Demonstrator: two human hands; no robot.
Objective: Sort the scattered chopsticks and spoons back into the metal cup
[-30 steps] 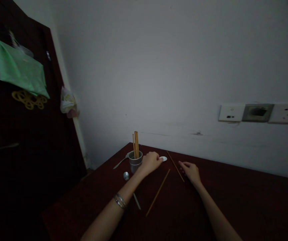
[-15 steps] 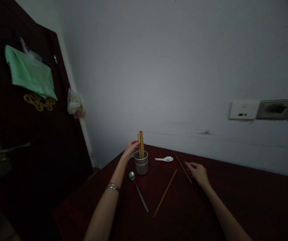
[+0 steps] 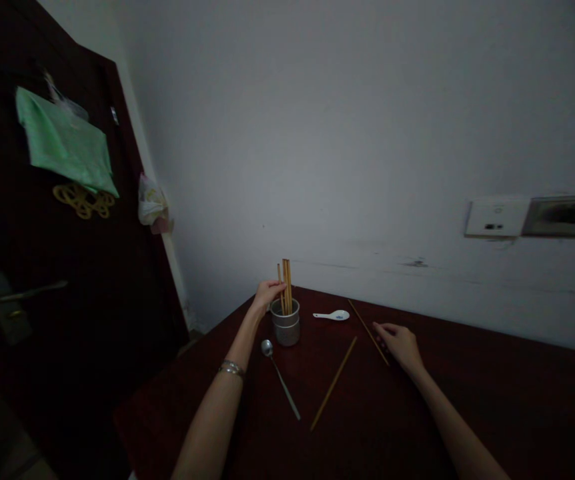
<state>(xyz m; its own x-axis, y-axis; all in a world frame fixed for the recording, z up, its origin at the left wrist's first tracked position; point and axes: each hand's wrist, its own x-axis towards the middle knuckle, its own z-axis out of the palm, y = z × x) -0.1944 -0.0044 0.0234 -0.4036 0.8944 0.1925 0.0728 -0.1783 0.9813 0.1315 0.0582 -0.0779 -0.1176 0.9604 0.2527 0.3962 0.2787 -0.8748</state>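
A grey metal cup [image 3: 286, 332] stands upright at the table's far left with several wooden chopsticks [image 3: 288, 283] in it. Just above the rim, my left hand [image 3: 268, 293] pinches a chopstick on the left side of the bunch; its lower end is still inside the cup. My right hand [image 3: 401, 347] is low over the table, fingers loosely bent and apart, holding nothing. Beside its fingertips lies one loose chopstick [image 3: 367, 331]. Another chopstick [image 3: 334, 383] lies slanted nearer to me. A long-handled metal spoon [image 3: 283, 383] rests in front of the cup.
A white soup spoon [image 3: 335, 315] lies right of the cup on the dark red table [image 3: 467, 393]. The wall behind carries sockets [image 3: 497, 218]. At left is a dark door [image 3: 92, 300] with a green cloth [image 3: 65, 137] hanging on it.
The whole view has shifted slightly, so things appear a little farther right. My left hand stays at the chopsticks in the cup, and my right hand hardly moves.
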